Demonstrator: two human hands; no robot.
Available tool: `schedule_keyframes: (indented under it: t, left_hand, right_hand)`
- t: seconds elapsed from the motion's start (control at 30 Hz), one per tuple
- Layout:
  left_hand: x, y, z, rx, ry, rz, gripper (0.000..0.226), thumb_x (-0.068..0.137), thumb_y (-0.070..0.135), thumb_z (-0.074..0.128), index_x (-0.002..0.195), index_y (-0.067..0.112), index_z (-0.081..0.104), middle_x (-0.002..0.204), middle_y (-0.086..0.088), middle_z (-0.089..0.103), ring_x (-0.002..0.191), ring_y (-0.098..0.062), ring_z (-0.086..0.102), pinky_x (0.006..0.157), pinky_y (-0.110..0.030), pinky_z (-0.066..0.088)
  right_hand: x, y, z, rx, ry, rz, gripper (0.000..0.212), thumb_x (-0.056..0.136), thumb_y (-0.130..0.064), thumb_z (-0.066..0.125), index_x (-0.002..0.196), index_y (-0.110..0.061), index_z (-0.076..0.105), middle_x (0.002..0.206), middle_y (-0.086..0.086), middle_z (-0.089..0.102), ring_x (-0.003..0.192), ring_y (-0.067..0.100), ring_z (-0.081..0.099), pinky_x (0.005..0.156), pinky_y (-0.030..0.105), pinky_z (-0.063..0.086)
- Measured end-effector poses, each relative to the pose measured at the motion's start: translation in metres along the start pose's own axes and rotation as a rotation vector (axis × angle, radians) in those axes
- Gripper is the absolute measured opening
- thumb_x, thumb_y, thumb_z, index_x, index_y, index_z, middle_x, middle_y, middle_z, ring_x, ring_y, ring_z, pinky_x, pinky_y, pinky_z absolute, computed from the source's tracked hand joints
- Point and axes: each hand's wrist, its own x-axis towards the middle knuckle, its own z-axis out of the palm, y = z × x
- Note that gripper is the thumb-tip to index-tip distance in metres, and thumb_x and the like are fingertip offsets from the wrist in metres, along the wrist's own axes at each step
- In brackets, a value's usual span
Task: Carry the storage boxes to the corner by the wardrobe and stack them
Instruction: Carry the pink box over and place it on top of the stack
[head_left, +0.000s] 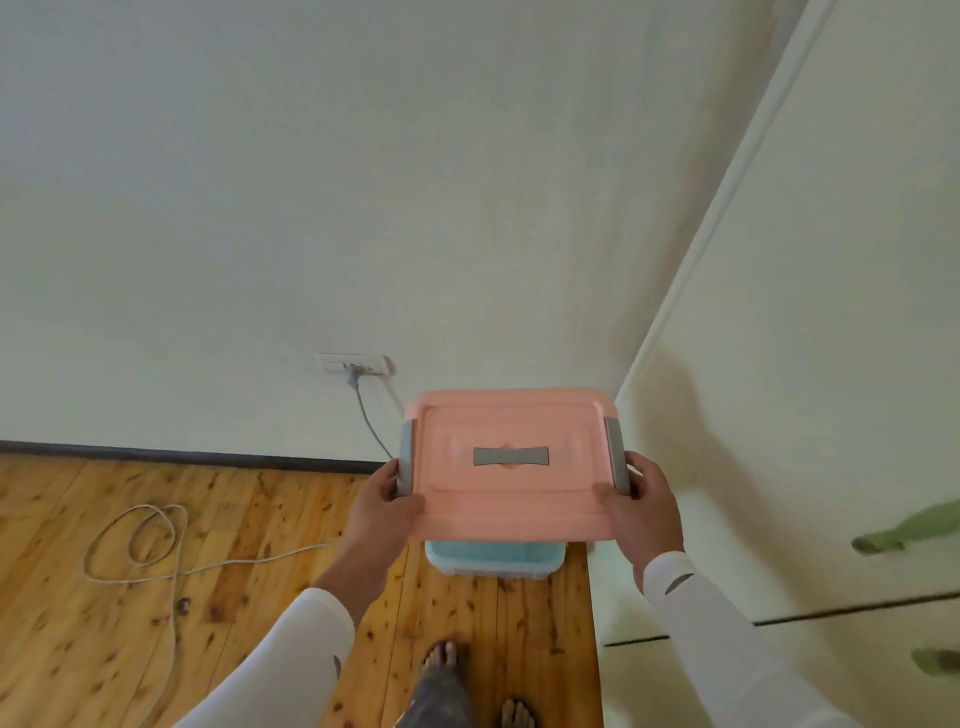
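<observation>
A pink storage box (511, 493) with a grey lid handle and grey side clips is held level in front of me. My left hand (382, 506) grips its left edge by the clip, thumb on the lid. My right hand (641, 512) grips the right edge the same way. Directly below it, a light blue storage box (493, 560) stands on the wooden floor in the corner; the pink box hides most of it. The white wardrobe (810, 364) rises on the right.
A wall socket (354, 365) with a grey plug sits low on the wall. Its cable (150, 540) loops over the floor at the left. Green wardrobe handles (906, 532) jut out at the right. My feet (470, 686) stand just behind the blue box.
</observation>
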Motion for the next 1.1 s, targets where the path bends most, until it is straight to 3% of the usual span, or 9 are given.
schedule_keyframes:
  t: [0.13, 0.3, 0.43, 0.6, 0.83, 0.97, 1.1]
  left_hand:
    - [0.044, 0.005, 0.009, 0.058, -0.045, -0.034, 0.039, 0.088, -0.002, 0.056, 0.115, 0.027, 0.059, 0.102, 0.001, 0.067, 0.094, -0.016, 0.063, 0.066, -0.024, 0.051]
    - [0.096, 0.012, 0.017, 0.118, -0.11, -0.06, 0.031, 0.09, -0.001, 0.051, 0.103, 0.025, 0.063, 0.095, -0.005, 0.067, 0.085, -0.016, 0.063, 0.062, -0.02, 0.051]
    - [0.14, 0.015, 0.021, 0.143, -0.172, -0.091, 0.028, 0.092, 0.0, 0.048, 0.103, 0.021, 0.062, 0.093, -0.005, 0.066, 0.082, -0.016, 0.061, 0.055, -0.014, 0.047]
    - [0.168, 0.01, 0.025, 0.13, -0.214, -0.139, 0.03, 0.088, -0.005, 0.046, 0.104, 0.014, 0.062, 0.102, -0.016, 0.065, 0.086, -0.022, 0.06, 0.07, -0.028, 0.051]
    - [0.202, 0.0, 0.035, 0.106, -0.186, -0.227, 0.038, 0.091, -0.001, 0.049, 0.121, 0.021, 0.058, 0.106, -0.002, 0.065, 0.097, -0.017, 0.061, 0.069, -0.025, 0.05]
    - [0.21, -0.002, 0.039, 0.101, -0.138, -0.231, 0.043, 0.09, -0.003, 0.048, 0.117, 0.03, 0.058, 0.098, 0.006, 0.064, 0.088, -0.007, 0.059, 0.061, -0.018, 0.045]
    - [0.219, -0.006, 0.042, 0.119, -0.122, -0.228, 0.045, 0.089, -0.004, 0.046, 0.112, 0.033, 0.06, 0.098, 0.003, 0.064, 0.09, -0.011, 0.059, 0.063, -0.021, 0.046]
  right_hand:
    - [0.036, -0.006, 0.019, -0.045, 0.015, 0.052, 0.048, 0.084, -0.009, 0.061, 0.128, -0.024, 0.049, 0.109, -0.003, 0.06, 0.1, 0.024, 0.057, 0.085, 0.039, 0.052]
    - [0.072, -0.013, 0.043, -0.14, 0.038, 0.112, 0.035, 0.086, -0.009, 0.055, 0.119, -0.02, 0.056, 0.105, 0.001, 0.062, 0.093, 0.023, 0.057, 0.078, 0.035, 0.05]
    - [0.105, -0.023, 0.062, -0.203, 0.06, 0.157, 0.04, 0.087, -0.008, 0.054, 0.126, -0.02, 0.054, 0.107, 0.001, 0.06, 0.097, 0.025, 0.056, 0.086, 0.04, 0.051]
    - [0.134, -0.023, 0.077, -0.229, 0.059, 0.181, 0.038, 0.087, -0.006, 0.055, 0.121, -0.023, 0.055, 0.106, -0.001, 0.06, 0.095, 0.023, 0.054, 0.083, 0.035, 0.048]
    - [0.163, -0.011, 0.09, -0.304, -0.001, 0.256, 0.053, 0.083, -0.004, 0.051, 0.132, -0.023, 0.053, 0.117, 0.002, 0.061, 0.102, 0.026, 0.056, 0.086, 0.038, 0.051]
    - [0.17, 0.003, 0.095, -0.33, -0.069, 0.296, 0.042, 0.081, -0.004, 0.051, 0.118, -0.022, 0.058, 0.105, 0.003, 0.064, 0.094, 0.025, 0.058, 0.083, 0.041, 0.054]
    - [0.178, 0.01, 0.1, -0.354, -0.097, 0.302, 0.029, 0.081, -0.006, 0.052, 0.104, -0.022, 0.059, 0.095, 0.002, 0.063, 0.088, 0.024, 0.059, 0.079, 0.04, 0.055]
